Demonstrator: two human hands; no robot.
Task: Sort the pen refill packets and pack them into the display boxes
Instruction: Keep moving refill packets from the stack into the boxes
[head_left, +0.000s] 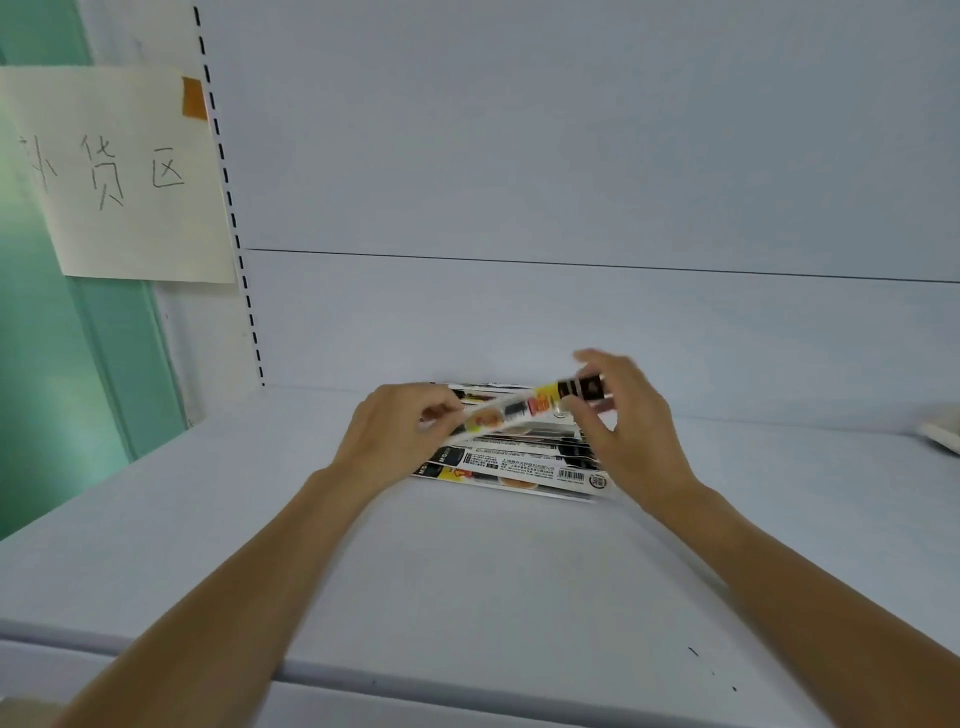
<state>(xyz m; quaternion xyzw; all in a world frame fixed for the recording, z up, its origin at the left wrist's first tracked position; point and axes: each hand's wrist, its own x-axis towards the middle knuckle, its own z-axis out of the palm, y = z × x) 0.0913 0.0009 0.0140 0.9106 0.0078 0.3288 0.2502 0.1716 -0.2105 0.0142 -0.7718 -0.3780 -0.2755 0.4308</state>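
A long, narrow pen refill packet (530, 408), printed white, yellow, red and black, is held slightly tilted above the shelf. My left hand (387, 434) pinches its left end and my right hand (621, 415) pinches its black right end. Both hands are blurred. Under them lies a pile of refill packets (519, 465) flat on the white shelf (467, 561), several overlapping, one showing a barcode. The hands hide part of the pile.
The shelf's white back panel (571, 322) stands right behind the pile. A paper sign (119, 176) with handwriting is taped at the upper left beside a slotted upright (228, 192). A pale object (943, 434) pokes in at the right edge.
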